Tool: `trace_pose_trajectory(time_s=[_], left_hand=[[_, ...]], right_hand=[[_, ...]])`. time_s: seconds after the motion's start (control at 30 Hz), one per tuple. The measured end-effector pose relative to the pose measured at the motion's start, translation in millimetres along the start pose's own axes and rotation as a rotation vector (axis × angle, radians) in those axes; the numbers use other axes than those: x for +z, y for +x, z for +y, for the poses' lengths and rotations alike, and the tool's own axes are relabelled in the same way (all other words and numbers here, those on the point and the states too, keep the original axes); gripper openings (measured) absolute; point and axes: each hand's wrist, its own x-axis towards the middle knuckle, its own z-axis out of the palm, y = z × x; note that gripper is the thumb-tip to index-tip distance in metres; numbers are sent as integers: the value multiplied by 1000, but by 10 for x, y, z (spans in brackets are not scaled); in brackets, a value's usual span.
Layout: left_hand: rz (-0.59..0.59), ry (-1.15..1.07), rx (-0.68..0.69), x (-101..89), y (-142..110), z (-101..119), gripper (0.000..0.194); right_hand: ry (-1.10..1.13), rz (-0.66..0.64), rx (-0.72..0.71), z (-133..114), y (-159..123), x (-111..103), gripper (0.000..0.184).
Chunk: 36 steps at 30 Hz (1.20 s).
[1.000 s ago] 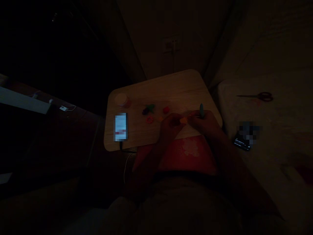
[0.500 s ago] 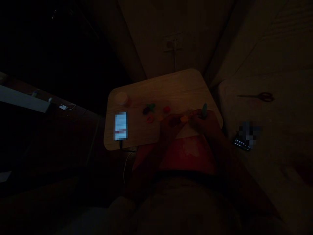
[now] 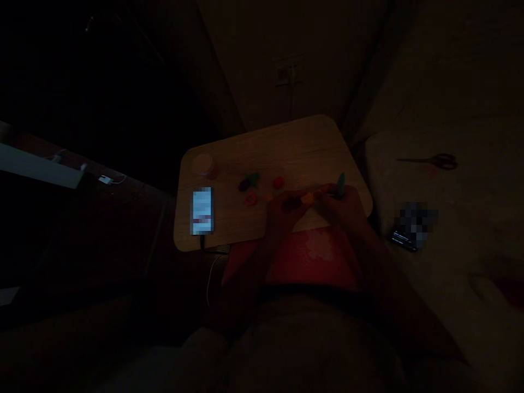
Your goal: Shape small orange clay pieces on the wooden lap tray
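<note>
In dim light, my left hand (image 3: 286, 206) is closed on a small orange lump (image 3: 307, 198), perhaps modelling clay, over the table's near right part. My right hand (image 3: 341, 204) is closed round a slim tool with a teal end (image 3: 341, 184) that points up and away; its kind is hard to make out. The right fingertips are close to the orange lump, and I cannot tell if they touch it. Left of my hands lie another orange piece (image 3: 268, 197), a red lump (image 3: 278, 182), a red ring (image 3: 250, 199), a green piece (image 3: 252, 179) and a dark piece (image 3: 244, 185).
The wooden table (image 3: 303, 136) holds a round tub (image 3: 203, 164) and a lit phone (image 3: 202, 211) with a cable. Below the near edge is a red surface (image 3: 295, 256). Scissors (image 3: 444, 161) and a dark shiny device (image 3: 404, 240) lie on the pale surface at right.
My right hand has shifted slightly left, nearer the orange lump. The pieces on the table lie as before.
</note>
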Motion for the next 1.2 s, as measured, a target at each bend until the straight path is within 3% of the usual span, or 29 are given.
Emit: trace_pose_trajectory(time_s=[0.4,0.63,0.8,0.87,1.0,1.2], left_hand=[[57,-23,-27,3,-29,0,43],[99,-12,-37,-19,-17,-13,47],[59,-56,-41,-12,-32,2,48],[34,-58,-26,-17,-43,15,48],[-34,-6,102,-52,-55,53,41],[-114,-1,255,-107,-49,58,35]], right_hand=[[38,-84,-3,82,-35,63,39],[86,-98,-53,99,-26,148,36],[181,-147,-19,188,86,18,40],[223,-193,-74,216,108,-71,39],[104,-329,-223,221,73,-169,40],[29,-231,-531,169,20,-123,20]])
